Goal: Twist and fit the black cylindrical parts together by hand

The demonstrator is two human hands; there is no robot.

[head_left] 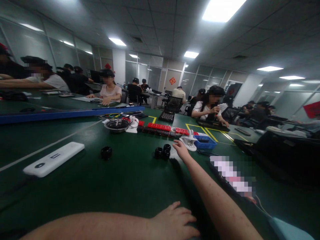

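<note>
My right hand [182,150] reaches forward over the green table, fingers stretched out and nothing visible in them. Just left of its fingertips is a cluster of three small glossy black round parts [159,152]. A white clip-like stand [189,141] is right behind that hand; from here I cannot tell whether they touch. My left hand [176,220] lies low near the front, palm down, fingers spread and holding nothing. A single black round part [106,152] sits apart, further left.
Behind the parts runs a row of red and black blocks [160,127], beside a blue bin [205,142] and a metal bowl [117,126]. A white power strip [55,158] lies left, a blue rail [62,113] behind it. A black bag [285,153] stands right. Other people sit beyond.
</note>
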